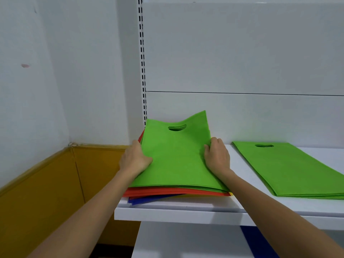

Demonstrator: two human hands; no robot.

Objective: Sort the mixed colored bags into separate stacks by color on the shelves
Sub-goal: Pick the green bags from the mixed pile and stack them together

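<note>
The left grip [135,158] holds the left edge of the green bags [175,157] that top the mixed pile [167,192]. The right grip [216,155] is curled round their right edge. The pile sits at the left end of the shelf [186,213], with red, blue and a sliver of yellow showing beneath the green. A green stack [290,168] already lies flat on the same shelf, well apart to the right.

The step in hand looks like lifting the green layer off to join that stack. To do it well, check along the front edge that only green is caught. Lift both sides evenly so the limp fabric stays flat and drags no red bag along. Set it down squarely, handle holes to the back, edges lined up with the stack.
</note>
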